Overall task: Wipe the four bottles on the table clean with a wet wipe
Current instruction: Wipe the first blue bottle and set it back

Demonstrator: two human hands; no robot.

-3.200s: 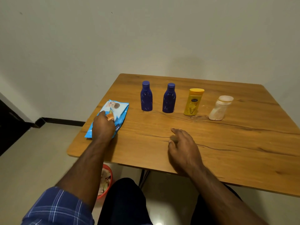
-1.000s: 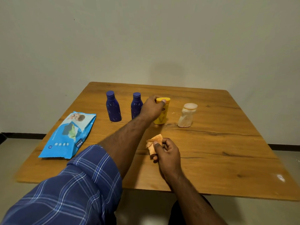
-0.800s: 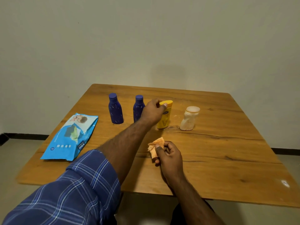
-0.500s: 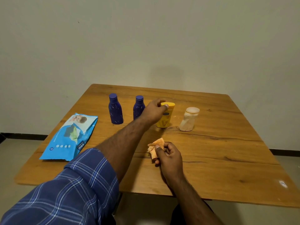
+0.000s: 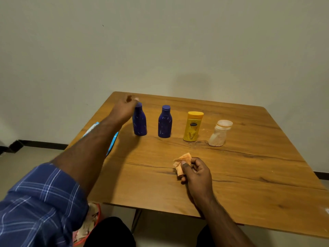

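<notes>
Plain pale wall backs a wooden table (image 5: 249, 175) whose near edge runs just under the person's forearms. Half a second ago the left hand (image 5: 124, 109) was at the yellow bottle (image 5: 193, 126); now it has swung across to the far-left blue bottle (image 5: 139, 121) and sits against that bottle's neck and cap, fingers loosely curled but blurred, so whether they grip it I cannot tell. That reads as a change of choice: wiping looks set to begin at the left end of the row, and none of the four seems cleaned yet.

Under the left forearm a blue wipe packet (image 5: 112, 141) shows as a sliver near the table's left edge. To the right of that hand stand the second blue bottle (image 5: 165, 122), the yellow one, then the pale squat bottle (image 5: 220, 133), all upright, spaced apart, none touching.

Nearer the body, the right hand (image 5: 195, 172) pinches a crumpled orange-tinted wet wipe (image 5: 181, 162) between thumb and fingers, hovering low over bare wood. Open tabletop lies between this hand and the row, and more to its right, so bringing a bottle toward the wipe should meet nothing. Below the near-left edge an orange bin (image 5: 89, 227) sits on the floor.
</notes>
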